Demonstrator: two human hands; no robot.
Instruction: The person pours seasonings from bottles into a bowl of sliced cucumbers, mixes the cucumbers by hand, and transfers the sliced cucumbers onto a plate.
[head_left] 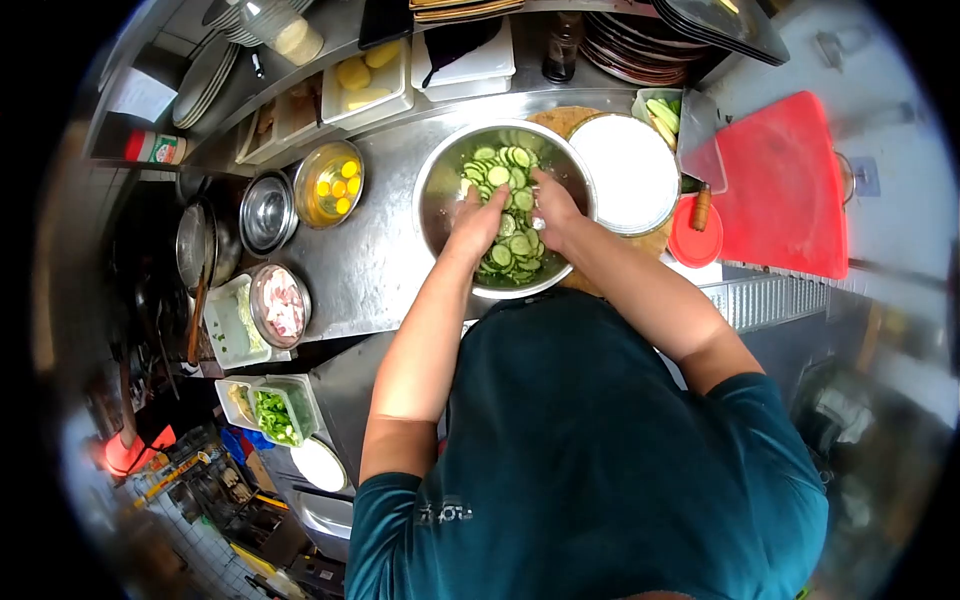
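Note:
A large steel mixing bowl (433,165) on the counter holds many thin cucumber slices (515,240). Both of my hands reach down into it. My left hand (479,222) is on the bowl's left side, its fingers curled in around slices and partly buried among them. From the right, my right hand (554,208) closes on slices too, with the thumb on top and the other fingertips hidden. Slices lie between the two hands and in a heap toward the near rim.
Left of the bowl stand a bowl of egg yolks (328,183), an empty-looking steel bowl (267,212) and a bowl of raw meat (280,303). To the right are a round white lid or plate (625,172), a knife handle (701,210) and a red board (785,190). A shelf with plates runs behind.

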